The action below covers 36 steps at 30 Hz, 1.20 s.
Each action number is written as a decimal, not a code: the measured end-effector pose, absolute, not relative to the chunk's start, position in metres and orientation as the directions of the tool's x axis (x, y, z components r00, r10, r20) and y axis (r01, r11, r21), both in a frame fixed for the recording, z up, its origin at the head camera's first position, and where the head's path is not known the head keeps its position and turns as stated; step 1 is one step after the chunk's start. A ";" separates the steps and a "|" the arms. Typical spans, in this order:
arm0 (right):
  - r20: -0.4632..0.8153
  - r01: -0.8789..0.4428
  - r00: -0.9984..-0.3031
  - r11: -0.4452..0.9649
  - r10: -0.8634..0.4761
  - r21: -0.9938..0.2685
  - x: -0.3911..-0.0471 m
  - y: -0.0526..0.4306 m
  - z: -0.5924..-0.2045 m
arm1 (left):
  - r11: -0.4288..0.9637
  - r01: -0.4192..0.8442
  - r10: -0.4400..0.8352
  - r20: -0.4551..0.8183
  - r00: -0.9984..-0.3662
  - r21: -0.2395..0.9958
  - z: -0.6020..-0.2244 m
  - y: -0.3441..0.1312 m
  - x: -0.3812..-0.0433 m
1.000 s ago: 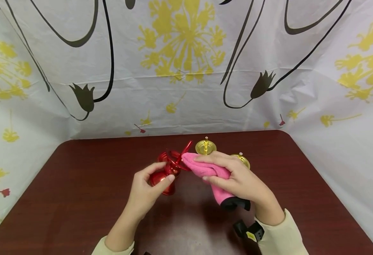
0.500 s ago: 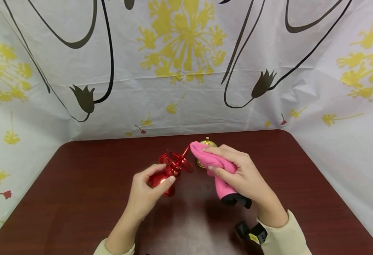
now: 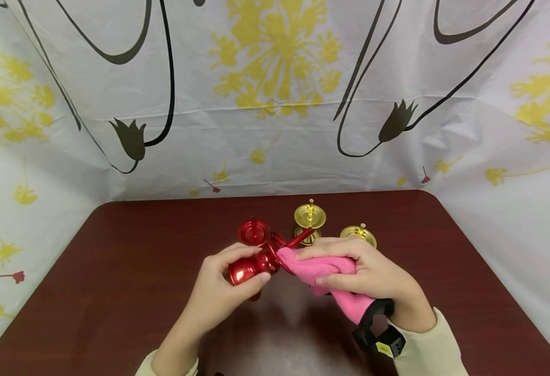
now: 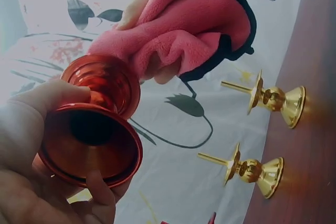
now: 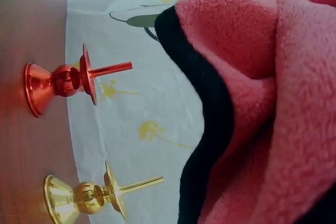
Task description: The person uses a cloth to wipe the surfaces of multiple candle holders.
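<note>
My left hand (image 3: 223,282) grips a shiny red candle holder (image 3: 246,271) by its base and stem, raised and tilted so the spike points up and right. In the left wrist view the hollow underside of its base (image 4: 107,156) faces the camera. My right hand (image 3: 373,271) holds a bunched pink cloth (image 3: 326,267) with black edging, fingers on top and thumb below. The cloth presses on the red holder's dish near the foot of the spike and covers part of it. A second red candle holder (image 5: 65,80) stands upright on the table behind.
Two gold candle holders stand upright toward the back, one near the middle (image 3: 310,215) and one farther right (image 3: 359,235), just beyond my right hand. The dark red-brown table (image 3: 139,271) ends at a patterned white sheet (image 3: 186,94).
The cloth has moved from the spike's tip down to the dish. The held candle holder has tilted further right. The right gold holder, hidden half a second ago, shows again.
</note>
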State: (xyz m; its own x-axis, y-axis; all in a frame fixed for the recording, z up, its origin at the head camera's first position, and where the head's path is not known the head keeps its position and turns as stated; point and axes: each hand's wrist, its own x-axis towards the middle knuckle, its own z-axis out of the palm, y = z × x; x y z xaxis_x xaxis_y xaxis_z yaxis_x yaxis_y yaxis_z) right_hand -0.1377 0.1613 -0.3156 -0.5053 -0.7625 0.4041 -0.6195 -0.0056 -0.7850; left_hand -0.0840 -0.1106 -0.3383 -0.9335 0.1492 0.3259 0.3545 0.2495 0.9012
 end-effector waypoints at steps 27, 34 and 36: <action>0.728 -0.768 -0.606 -0.003 -0.320 -0.641 -0.138 0.151 -0.314 | 0.268 0.329 0.005 0.340 -0.940 0.905 -0.337 -0.106 -0.084; 0.719 -0.760 -0.612 -0.007 -0.331 -0.650 -0.136 0.146 -0.315 | 0.273 0.322 -0.028 0.342 -0.939 0.907 -0.337 -0.106 -0.085; 0.697 -0.744 -0.618 -0.016 -0.363 -0.668 -0.135 0.144 -0.317 | 0.276 0.320 -0.032 0.342 -0.939 0.906 -0.337 -0.106 -0.085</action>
State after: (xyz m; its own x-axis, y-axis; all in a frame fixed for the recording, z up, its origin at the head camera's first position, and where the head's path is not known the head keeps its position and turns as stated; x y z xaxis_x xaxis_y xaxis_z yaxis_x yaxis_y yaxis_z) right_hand -0.1351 0.1444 -0.3168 -0.6185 -0.3629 0.6970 -0.7437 -0.0162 -0.6684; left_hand -0.0851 -0.1056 -0.3366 -0.9392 -0.0323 0.3418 0.3203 0.2763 0.9061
